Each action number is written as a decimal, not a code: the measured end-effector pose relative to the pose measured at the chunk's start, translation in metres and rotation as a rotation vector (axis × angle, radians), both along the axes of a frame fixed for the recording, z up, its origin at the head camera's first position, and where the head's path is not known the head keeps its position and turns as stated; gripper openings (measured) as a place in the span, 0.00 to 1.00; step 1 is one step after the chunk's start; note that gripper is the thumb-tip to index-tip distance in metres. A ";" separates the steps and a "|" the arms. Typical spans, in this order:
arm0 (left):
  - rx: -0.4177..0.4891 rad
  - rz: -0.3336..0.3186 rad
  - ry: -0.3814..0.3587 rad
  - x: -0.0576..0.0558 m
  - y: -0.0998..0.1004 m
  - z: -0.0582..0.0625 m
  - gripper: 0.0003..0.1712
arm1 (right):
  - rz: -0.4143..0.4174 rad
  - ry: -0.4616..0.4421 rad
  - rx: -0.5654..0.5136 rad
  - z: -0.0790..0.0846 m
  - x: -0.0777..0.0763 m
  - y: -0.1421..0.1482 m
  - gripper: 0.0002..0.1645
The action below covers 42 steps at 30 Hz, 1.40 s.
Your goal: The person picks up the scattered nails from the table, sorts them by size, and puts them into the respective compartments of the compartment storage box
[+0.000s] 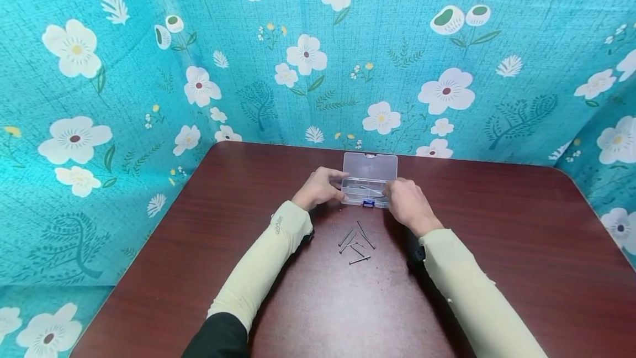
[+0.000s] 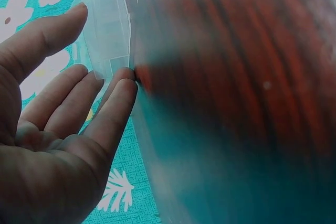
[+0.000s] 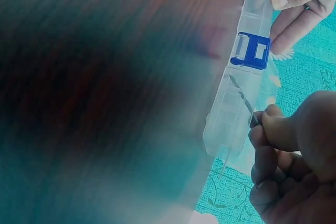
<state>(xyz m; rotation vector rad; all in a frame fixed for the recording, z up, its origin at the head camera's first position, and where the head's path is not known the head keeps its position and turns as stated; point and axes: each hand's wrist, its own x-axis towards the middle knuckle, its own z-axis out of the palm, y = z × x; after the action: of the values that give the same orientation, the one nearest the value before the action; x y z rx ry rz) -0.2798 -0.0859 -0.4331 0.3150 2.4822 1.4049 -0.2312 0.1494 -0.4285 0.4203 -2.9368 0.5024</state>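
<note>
A clear plastic box with a blue latch lies on the table, its lid raised at the back. My left hand holds the left end of this box, thumb at the front corner and a finger near the hinge. Over the right side of the box, my right hand pinches a thin dark nail between thumb and forefinger. The nail slants across the box in the right wrist view. More metal pieces lie in the compartments.
Several loose nails lie scattered on the dark red wooden table, in front of the box and between my forearms. A turquoise flowered cloth hangs behind the table and along its sides.
</note>
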 end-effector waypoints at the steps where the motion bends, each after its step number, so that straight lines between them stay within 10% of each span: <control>1: -0.002 0.000 0.000 0.000 0.000 0.000 0.39 | -0.006 -0.010 -0.009 0.000 0.001 0.000 0.10; 13: -0.008 0.000 -0.012 0.000 0.002 0.001 0.39 | -0.025 0.072 -0.235 0.000 0.017 0.004 0.09; 22: -0.003 -0.003 -0.022 -0.001 0.002 0.000 0.39 | -0.089 -0.126 -0.427 0.002 0.036 0.006 0.10; 42: 0.002 0.004 -0.024 -0.001 0.000 0.003 0.38 | 0.025 -0.291 -0.415 -0.008 0.078 -0.017 0.07</control>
<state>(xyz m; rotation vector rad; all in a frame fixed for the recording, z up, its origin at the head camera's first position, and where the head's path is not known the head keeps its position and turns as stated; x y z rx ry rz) -0.2804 -0.0857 -0.4301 0.2916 2.4644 1.4045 -0.1534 0.1325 -0.4363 0.3551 -2.9732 1.2397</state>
